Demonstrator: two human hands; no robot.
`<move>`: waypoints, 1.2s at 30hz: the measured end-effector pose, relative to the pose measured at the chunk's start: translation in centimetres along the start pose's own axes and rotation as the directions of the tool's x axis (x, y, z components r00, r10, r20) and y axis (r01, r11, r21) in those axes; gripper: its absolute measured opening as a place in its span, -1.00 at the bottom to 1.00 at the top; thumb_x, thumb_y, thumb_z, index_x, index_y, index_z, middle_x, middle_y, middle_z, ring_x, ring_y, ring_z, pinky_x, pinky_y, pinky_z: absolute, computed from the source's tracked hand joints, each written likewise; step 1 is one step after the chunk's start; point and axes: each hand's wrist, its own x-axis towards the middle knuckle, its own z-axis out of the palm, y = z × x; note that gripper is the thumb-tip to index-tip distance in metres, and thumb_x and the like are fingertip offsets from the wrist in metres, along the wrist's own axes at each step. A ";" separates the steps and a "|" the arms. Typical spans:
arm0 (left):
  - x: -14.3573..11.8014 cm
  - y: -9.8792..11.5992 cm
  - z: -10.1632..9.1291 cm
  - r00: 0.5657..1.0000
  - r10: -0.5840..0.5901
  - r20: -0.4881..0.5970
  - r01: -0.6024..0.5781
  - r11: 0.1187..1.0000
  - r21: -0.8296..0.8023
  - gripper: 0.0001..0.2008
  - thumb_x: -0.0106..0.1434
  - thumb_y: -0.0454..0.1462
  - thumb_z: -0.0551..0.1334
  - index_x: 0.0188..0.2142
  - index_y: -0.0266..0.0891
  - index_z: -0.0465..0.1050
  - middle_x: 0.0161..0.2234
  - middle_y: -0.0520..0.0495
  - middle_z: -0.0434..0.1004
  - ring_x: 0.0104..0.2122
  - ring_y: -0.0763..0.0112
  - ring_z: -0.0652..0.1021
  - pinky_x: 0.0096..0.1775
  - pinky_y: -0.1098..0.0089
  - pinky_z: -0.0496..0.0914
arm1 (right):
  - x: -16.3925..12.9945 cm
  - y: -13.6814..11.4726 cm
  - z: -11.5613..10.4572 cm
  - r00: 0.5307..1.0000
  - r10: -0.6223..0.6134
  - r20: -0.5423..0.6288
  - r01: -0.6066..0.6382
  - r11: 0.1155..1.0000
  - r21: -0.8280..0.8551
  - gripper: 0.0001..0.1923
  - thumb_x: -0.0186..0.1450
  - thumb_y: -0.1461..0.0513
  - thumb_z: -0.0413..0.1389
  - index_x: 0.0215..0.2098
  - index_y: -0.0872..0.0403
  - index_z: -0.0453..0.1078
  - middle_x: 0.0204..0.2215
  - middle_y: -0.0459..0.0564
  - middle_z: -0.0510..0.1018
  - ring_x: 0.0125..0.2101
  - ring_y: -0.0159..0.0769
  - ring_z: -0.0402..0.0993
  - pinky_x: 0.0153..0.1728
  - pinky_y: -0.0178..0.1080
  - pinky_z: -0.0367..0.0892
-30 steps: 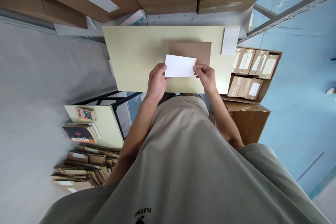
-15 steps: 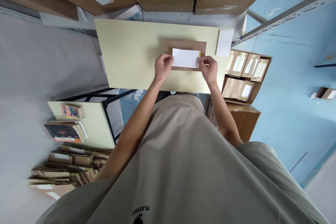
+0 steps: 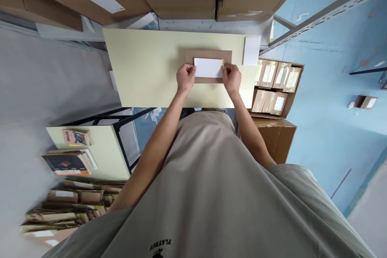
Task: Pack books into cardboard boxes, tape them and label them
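White label (image 3: 208, 67) on brown parcel (image 3: 208, 53), both hands' fingers pinching its ends, left hand (image 3: 185, 78), right hand (image 3: 232, 79), label stack (image 3: 251, 50) beside

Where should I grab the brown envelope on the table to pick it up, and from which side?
Probably by its far long edge, coming from above. The brown envelope lies flat on the table, and the white label covers its middle while the left hand and right hand sit at the label's short ends. The far strip is bare, so fingers could likely slide under there.
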 end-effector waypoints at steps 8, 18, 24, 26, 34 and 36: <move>0.2 0.6 0.5 0.997 -0.072 -0.034 0.072 0.997 0.005 -0.87 0.44 -0.28 0.38 -0.28 -0.11 0.53 -0.24 -0.10 0.72 -0.17 0.18 0.67 0.09 0.19 0.55 | 0.3 -0.2 0.6 1.000 0.008 -0.001 -0.008 0.986 -0.169 -0.78 0.69 0.10 0.20 -0.14 -0.01 0.50 -0.04 0.18 0.66 -0.05 0.01 0.66 0.23 0.14 0.58; -0.3 1.6 0.2 0.996 -0.094 0.000 0.094 0.992 0.090 -0.89 0.50 -0.31 0.35 -0.23 -0.14 0.57 -0.14 -0.13 0.78 -0.08 0.16 0.71 0.13 0.22 0.52 | 0.4 -1.3 1.0 0.997 0.072 -0.008 -0.071 0.942 -0.327 -0.79 0.71 0.12 0.15 -0.10 0.01 0.48 0.04 0.20 0.64 0.08 0.05 0.65 0.30 0.20 0.56; -0.4 1.9 0.1 0.996 -0.092 -0.004 0.091 0.991 0.101 -0.87 0.50 -0.32 0.34 -0.25 -0.15 0.56 -0.14 -0.16 0.78 -0.07 0.14 0.71 0.13 0.21 0.52 | -1.3 -1.4 -1.0 0.995 0.104 -0.006 -0.100 0.935 -0.341 -0.83 0.64 0.12 0.26 -0.09 0.00 0.46 0.04 0.19 0.64 0.02 0.03 0.67 0.24 0.16 0.59; -0.5 2.0 0.1 0.996 -0.085 0.005 0.084 0.992 0.090 -0.86 0.50 -0.33 0.34 -0.26 -0.15 0.55 -0.15 -0.16 0.77 -0.08 0.15 0.70 0.12 0.21 0.52 | -1.6 -1.2 -1.7 0.995 0.094 0.032 -0.078 0.940 -0.332 -0.84 0.58 0.13 0.32 -0.06 0.01 0.48 0.04 0.18 0.66 0.01 0.02 0.67 0.21 0.14 0.60; -0.5 2.2 -0.1 0.994 -0.105 0.021 0.102 0.991 0.091 -0.82 0.52 -0.34 0.36 -0.27 -0.14 0.51 -0.20 -0.13 0.74 -0.11 0.15 0.69 0.09 0.22 0.51 | 3.0 -1.7 -0.5 0.995 0.102 -0.019 -0.102 0.934 -0.342 -0.74 0.65 0.00 0.23 -0.08 -0.01 0.56 -0.06 0.17 0.74 -0.03 0.07 0.69 0.14 0.14 0.65; -0.5 2.3 -0.3 0.994 -0.106 0.031 0.103 0.990 0.092 -0.83 0.52 -0.33 0.36 -0.26 -0.14 0.52 -0.21 -0.12 0.73 -0.11 0.15 0.69 0.09 0.21 0.51 | 3.0 -2.0 0.0 0.998 0.063 -0.016 -0.065 0.930 -0.361 -0.76 0.66 0.03 0.20 -0.06 -0.01 0.58 -0.04 0.18 0.76 -0.03 0.06 0.70 0.14 0.14 0.66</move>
